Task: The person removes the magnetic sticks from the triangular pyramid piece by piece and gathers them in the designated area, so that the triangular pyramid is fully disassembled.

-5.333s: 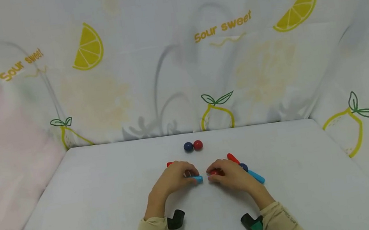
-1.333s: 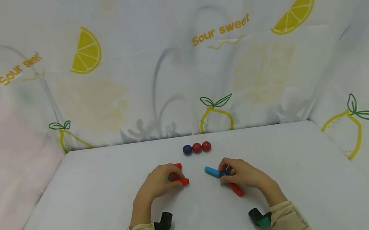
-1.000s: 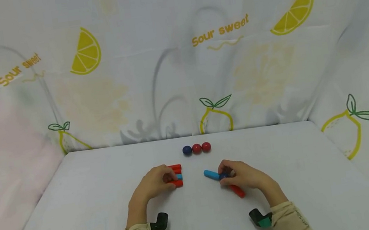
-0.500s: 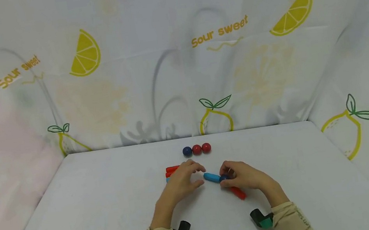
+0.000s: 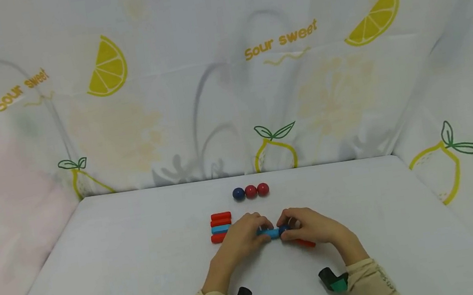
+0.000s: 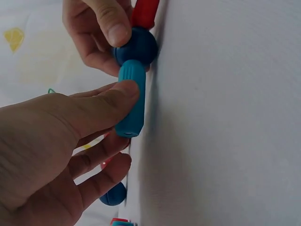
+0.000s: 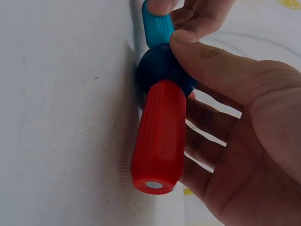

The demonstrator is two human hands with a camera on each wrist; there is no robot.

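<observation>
My right hand (image 5: 308,223) pinches a dark blue ball (image 7: 157,66) between thumb and fingers. On one side of the ball sits a red rod (image 7: 160,141) with a small metal disc in its end. A light blue rod (image 6: 132,110) joins the ball's other side, and my left hand (image 5: 245,239) pinches it with thumb and fingers. In the head view this rod-ball-rod piece lies low over the white table, between both hands, partly covered by the fingers.
Left of my left hand, red rods (image 5: 221,216) and a light blue rod (image 5: 221,229) lie in a stack of parallel rows. Farther back, a dark blue ball (image 5: 238,193) and two red balls (image 5: 262,189) form a row. The white table (image 5: 148,291) meets a printed cloth (image 5: 193,98) behind.
Earlier, my left hand set a red rod beside the other rods and let go. It has since moved right and taken hold of the light blue rod. The right hand keeps holding the blue ball.
</observation>
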